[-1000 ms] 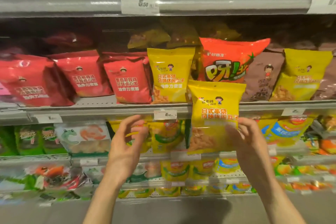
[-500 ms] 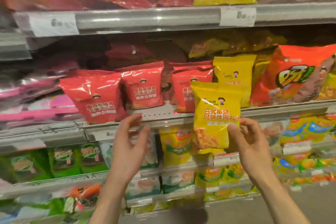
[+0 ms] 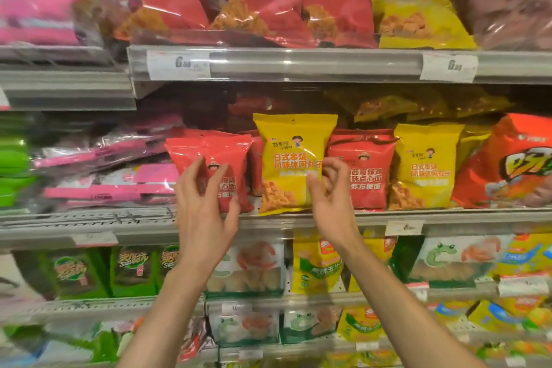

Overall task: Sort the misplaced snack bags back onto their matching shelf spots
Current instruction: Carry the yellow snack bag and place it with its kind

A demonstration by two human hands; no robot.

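Note:
A yellow snack bag [image 3: 291, 158] stands upright on the middle shelf [image 3: 448, 219], between two red bags. My right hand [image 3: 330, 191] pinches its lower right edge. My left hand [image 3: 206, 197] is spread with fingers apart over the front of the red bag [image 3: 209, 155] on the left and grips nothing. A second red bag [image 3: 366, 167] stands to the right of the yellow one, and a matching yellow bag [image 3: 424, 167] stands further right.
An orange bag [image 3: 513, 164] fills the shelf's far right; flat pink packs [image 3: 113, 176] lie at the left. The upper shelf holds red bags [image 3: 334, 0] and a yellow bag [image 3: 418, 21]. Green and yellow packs fill the lower shelves.
My right hand carried the yellow bag up and left from in front of the shelf edge to a spot on the middle shelf between red bags. My left hand rose to the left red bag.

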